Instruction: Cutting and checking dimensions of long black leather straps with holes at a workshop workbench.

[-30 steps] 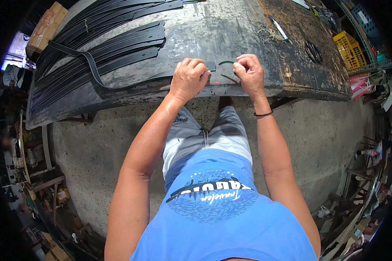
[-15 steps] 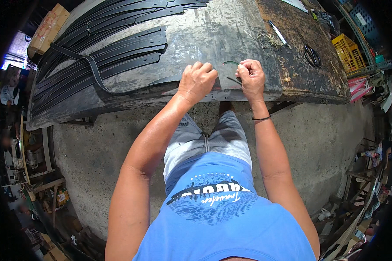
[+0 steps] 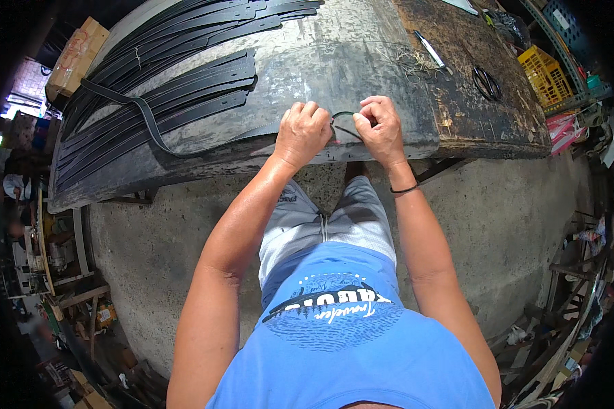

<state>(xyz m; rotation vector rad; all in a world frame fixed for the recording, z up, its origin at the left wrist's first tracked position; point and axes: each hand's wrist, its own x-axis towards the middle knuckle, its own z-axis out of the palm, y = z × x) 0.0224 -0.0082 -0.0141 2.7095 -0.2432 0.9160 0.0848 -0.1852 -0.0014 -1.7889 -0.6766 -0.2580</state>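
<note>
My left hand (image 3: 303, 134) is closed at the near edge of the worktable (image 3: 320, 58). A long dark strap (image 3: 155, 125) with pale edge lines runs into it from the left, curling over the other straps. To its right, my right hand (image 3: 378, 131) is closed in a pinch on a thin, dark green strip (image 3: 344, 113). That strip arches across the small gap between the hands, its far end close to my left fingertips. Whether the left fingers touch it I cannot tell. Flat black belt straps (image 3: 205, 105) lie in a fanned stack on the left.
More black straps (image 3: 211, 31) are piled farther back. A white pen-like tool (image 3: 429, 50), loose thread scraps (image 3: 416, 65) and black-handled scissors (image 3: 486, 83) lie on the right. Beyond stand a yellow crate (image 3: 546, 75) and, at far left, a cardboard box (image 3: 78, 58).
My right hand has moved slightly left, closer to my left hand. The green strip's free end has come from open space to my left fingertips. The view has shifted a little.
</note>
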